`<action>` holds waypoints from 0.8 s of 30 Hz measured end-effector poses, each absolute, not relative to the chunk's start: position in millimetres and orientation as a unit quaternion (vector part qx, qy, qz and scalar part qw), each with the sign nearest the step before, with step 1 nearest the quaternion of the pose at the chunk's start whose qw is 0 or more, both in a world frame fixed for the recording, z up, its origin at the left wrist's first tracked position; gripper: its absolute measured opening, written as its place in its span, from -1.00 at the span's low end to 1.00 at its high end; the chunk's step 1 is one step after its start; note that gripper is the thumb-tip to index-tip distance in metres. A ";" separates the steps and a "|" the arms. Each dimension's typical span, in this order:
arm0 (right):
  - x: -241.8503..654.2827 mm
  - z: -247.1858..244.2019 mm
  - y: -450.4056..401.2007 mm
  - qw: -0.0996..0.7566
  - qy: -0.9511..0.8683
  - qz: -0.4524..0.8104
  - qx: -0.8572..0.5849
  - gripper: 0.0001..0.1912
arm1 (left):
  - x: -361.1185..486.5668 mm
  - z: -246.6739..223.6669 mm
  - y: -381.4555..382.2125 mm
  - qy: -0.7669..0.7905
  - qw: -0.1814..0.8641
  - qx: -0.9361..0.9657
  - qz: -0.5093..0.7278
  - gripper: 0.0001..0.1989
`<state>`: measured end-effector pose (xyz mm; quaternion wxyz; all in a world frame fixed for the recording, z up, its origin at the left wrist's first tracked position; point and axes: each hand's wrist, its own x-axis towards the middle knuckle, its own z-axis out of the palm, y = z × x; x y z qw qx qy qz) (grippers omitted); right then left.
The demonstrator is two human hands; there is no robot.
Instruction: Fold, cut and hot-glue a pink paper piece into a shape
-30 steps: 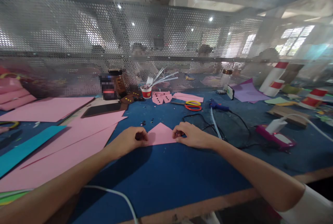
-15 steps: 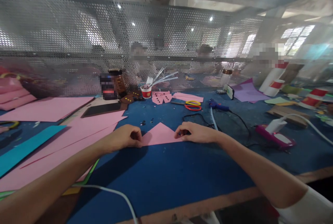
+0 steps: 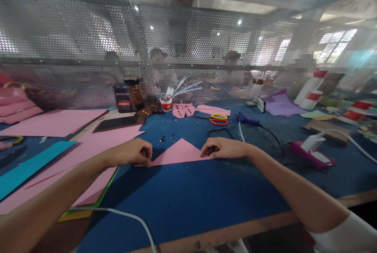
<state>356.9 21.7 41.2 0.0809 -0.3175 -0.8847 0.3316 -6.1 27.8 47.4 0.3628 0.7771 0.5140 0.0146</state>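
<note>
A pink paper triangle (image 3: 180,153) lies on the blue table mat (image 3: 182,194), its peak pointing away from me and its long straight edge towards me. My left hand (image 3: 136,153) has thumb and fingers pinched on the paper near its left corner, and a thin pink tip shows past the fingertips. At the right corner, my right hand (image 3: 222,148) pinches the paper in the same way. Small dark scraps (image 3: 162,139) lie just beyond the triangle.
Pink sheets (image 3: 97,147), a blue-green strip (image 3: 32,166) and a dark tablet (image 3: 116,123) lie left. Scissors (image 3: 218,119), a blue glue gun (image 3: 247,119) and a magenta power strip (image 3: 312,155) are beyond and right. A white cable (image 3: 129,214) crosses the near left.
My left hand has slid left along the paper's near edge, so more of the triangle shows. My right hand has shifted very slightly to the right.
</note>
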 end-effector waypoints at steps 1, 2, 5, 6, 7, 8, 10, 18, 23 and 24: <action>357.1 41.6 21.9 0.078 -0.885 0.331 -0.319 -0.70 | -8.2 47.2 28.8 0.514 0.358 0.779 0.010 -0.78; 357.3 41.8 22.2 0.076 -0.884 0.331 -0.319 -0.70 | -10.1 46.8 30.0 0.515 0.353 0.781 0.006 -0.77; 358.3 41.4 23.1 0.075 -0.883 0.336 -0.318 -0.68 | -15.0 44.6 33.6 0.515 0.339 0.787 -0.004 -0.74; 358.8 41.2 23.4 0.076 -0.883 0.338 -0.318 -0.67 | -16.6 44.1 34.6 0.515 0.336 0.789 -0.007 -0.73; 359.4 40.9 23.7 0.076 -0.882 0.341 -0.316 -0.67 | -18.4 43.9 35.6 0.516 0.333 0.789 -0.010 -0.73; 360.0 40.6 24.1 0.076 -0.881 0.344 -0.314 -0.66 | -20.3 44.0 36.5 0.518 0.330 0.789 -0.013 -0.73; 361.4 39.9 24.9 0.076 -0.880 0.351 -0.310 -0.63 | -24.2 45.4 38.1 0.524 0.325 0.787 -0.020 -0.73; 365.7 38.3 28.9 0.072 -0.886 0.355 -0.289 -0.59 | -31.1 46.7 43.8 0.514 0.331 0.790 -0.034 -0.75; 369.9 38.4 31.3 0.068 -0.892 0.358 -0.267 -0.58 | -32.2 44.8 43.7 0.514 0.347 0.784 -0.030 -0.75; 370.8 38.4 31.8 0.067 -0.894 0.358 -0.263 -0.58 | -32.0 45.3 43.3 0.514 0.347 0.784 -0.030 -0.75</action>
